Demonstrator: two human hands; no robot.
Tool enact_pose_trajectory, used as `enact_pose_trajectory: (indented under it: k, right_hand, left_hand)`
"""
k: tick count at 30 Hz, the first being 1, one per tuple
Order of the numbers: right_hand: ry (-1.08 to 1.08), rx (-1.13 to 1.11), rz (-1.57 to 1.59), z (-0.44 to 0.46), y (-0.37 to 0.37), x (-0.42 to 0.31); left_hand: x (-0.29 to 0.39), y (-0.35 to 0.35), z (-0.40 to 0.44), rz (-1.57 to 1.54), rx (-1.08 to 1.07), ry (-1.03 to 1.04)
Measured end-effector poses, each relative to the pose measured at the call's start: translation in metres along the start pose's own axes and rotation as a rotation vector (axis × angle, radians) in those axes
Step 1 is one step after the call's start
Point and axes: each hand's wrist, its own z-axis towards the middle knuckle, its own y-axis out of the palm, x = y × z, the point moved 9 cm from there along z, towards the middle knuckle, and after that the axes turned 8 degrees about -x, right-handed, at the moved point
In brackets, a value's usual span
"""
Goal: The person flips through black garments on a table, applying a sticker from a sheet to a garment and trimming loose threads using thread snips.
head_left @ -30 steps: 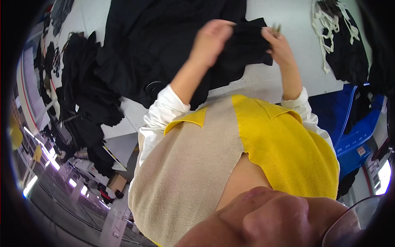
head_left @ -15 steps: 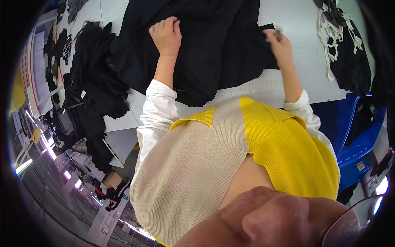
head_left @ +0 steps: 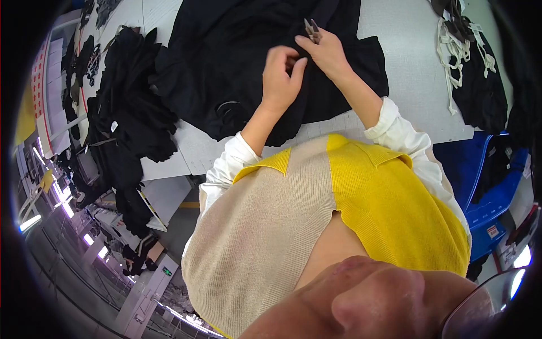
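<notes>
A large black garment [head_left: 237,68] lies spread over the white table in front of me. My left hand [head_left: 280,82] rests on its middle, fingers curled and thumb bent in, closed on a bit of the black cloth. Close by, to the right and slightly farther off, my right hand [head_left: 329,53] is closed round small metal thread snips [head_left: 312,33]. The snips' two pointed tips stick out past the thumb, away from me. The cloth between the two hands is partly hidden by my fingers. Near the garment's front left edge the cloth is rumpled.
A heap of black garments [head_left: 127,107] lies on the left of the table [head_left: 409,85]. At the right are black pieces with white cords [head_left: 454,56]. A blue plastic bin [head_left: 497,200] stands at the lower right, with dark cloth in it.
Both hands have come together over the garment's middle: the left moved right and nearer me, the right moved left from the garment's right edge. The snips now show clearly. The garment's front left has rumpled.
</notes>
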Motion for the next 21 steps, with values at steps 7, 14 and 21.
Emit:
enact_pose_trajectory:
  k: [7, 14, 21]
  right_hand:
    - [0.096, -0.014, -0.016, -0.023, -0.029, 0.01]
    - [0.259, -0.007, 0.366, -0.038, -0.058, 0.048]
    - [0.393, -0.066, 0.806, -0.043, -0.081, 0.091]
  left_hand:
    - [-0.02, 0.029, 0.019, -0.296, -0.163, -0.146]
    - [-0.065, 0.073, 0.025, -0.71, -0.442, -0.613]
    - [-0.068, 0.096, 0.024, -0.857, -0.633, -0.879]
